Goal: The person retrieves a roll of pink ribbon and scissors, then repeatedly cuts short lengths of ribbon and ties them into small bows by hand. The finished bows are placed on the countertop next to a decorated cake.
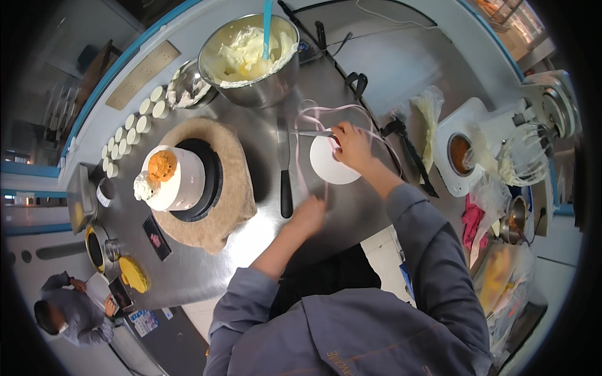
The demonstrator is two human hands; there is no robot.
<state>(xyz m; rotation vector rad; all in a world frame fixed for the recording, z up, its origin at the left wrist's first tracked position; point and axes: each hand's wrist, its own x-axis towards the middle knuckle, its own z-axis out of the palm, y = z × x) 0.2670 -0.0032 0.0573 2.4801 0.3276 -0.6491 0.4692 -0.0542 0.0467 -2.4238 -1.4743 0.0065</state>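
Observation:
My right hand (352,144) grips a pair of scissors (308,133), its blades pointing left over a white round disc (331,164). A thin pink ribbon (343,107) loops across the steel table around the scissors. Two strands run down to my left hand (308,216), which is blurred and closed on the ribbon. Left of the disc lies a palette knife (285,174) with a black handle. A white frosted cake (190,176) stands on a black turntable (215,183) over a beige towel (235,202), topped with an orange mound (162,165) and a white mound (143,185) of cream.
A steel mixing bowl (282,82) of cream with a blue spatula (267,28) stands at the back. Several white cups (143,124) line the left. A whisk (524,155) and plastic bags (489,188) crowd the right. Another person (75,305) is at lower left.

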